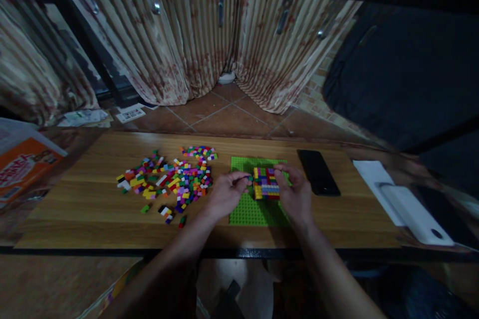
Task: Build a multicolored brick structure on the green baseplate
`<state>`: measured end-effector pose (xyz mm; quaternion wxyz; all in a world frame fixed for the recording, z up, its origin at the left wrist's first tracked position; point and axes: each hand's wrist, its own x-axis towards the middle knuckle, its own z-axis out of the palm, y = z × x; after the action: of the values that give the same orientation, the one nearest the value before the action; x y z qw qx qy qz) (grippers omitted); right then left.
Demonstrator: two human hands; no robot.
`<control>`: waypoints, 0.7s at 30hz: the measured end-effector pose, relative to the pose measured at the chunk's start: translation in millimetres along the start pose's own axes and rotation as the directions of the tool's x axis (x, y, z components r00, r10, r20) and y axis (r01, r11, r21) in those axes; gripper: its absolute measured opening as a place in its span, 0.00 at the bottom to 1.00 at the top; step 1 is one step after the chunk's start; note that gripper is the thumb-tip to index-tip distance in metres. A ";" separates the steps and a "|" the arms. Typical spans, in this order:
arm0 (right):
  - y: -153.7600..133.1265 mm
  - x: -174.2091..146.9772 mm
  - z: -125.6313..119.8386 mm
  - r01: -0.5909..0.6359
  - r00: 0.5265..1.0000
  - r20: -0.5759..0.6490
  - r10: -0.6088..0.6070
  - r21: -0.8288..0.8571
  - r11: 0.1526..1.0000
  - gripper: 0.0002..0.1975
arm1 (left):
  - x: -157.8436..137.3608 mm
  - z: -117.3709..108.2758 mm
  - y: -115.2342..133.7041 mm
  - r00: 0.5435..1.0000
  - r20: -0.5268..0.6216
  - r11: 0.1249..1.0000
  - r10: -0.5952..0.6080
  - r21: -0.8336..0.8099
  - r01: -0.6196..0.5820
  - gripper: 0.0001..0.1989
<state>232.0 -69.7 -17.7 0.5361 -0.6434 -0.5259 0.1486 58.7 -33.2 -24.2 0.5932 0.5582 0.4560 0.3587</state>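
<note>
The left hand (229,193) pinches a small dark brick (250,178) beside the multicoloured block (265,184) on the green baseplate (254,215), between the bench's (112,232) front and back edges. The right hand (298,195) curls at the block's right end; whether it grips, I cannot tell. Loose bricks (191,179) lie toward the left edge.

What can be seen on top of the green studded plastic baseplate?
A rectangular multicoloured plastic-brick block is seen over the green studded plastic baseplate. The right hand covers the block's right end; studs beneath the block are hidden too.
</note>
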 end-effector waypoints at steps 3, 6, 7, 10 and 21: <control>-7.1 -2.2 -1.1 0.123 0.992 0.000 -0.123 -0.050 0.991 0.11 | -0.2 -2.0 2.2 1.000 0.003 1.000 0.030 0.006 -0.030 0.10; -15.9 -7.3 1.8 0.219 0.971 0.111 -0.210 -0.073 0.973 0.10 | -1.4 -3.2 6.7 0.997 0.015 0.997 0.076 0.001 -0.076 0.08; -18.7 -9.0 3.2 0.244 0.961 0.155 -0.229 -0.084 0.966 0.10 | -1.9 -3.4 8.0 0.995 0.018 0.995 0.099 -0.012 -0.099 0.07; -25.1 -12.4 7.0 0.301 0.933 0.244 -0.266 -0.122 0.946 0.11 | -2.9 -3.1 9.3 0.985 0.019 0.984 0.170 -0.048 -0.169 0.06; -30.5 -19.2 15.4 0.336 0.931 0.214 -0.295 -0.193 0.922 0.10 | -14.7 6.5 12.5 0.945 -0.099 0.930 0.313 0.236 -0.283 0.08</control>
<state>196.9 -81.5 -4.9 0.4261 -0.5906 -0.6829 0.0568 61.0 -47.6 -10.0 0.4348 0.6572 0.4414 0.4292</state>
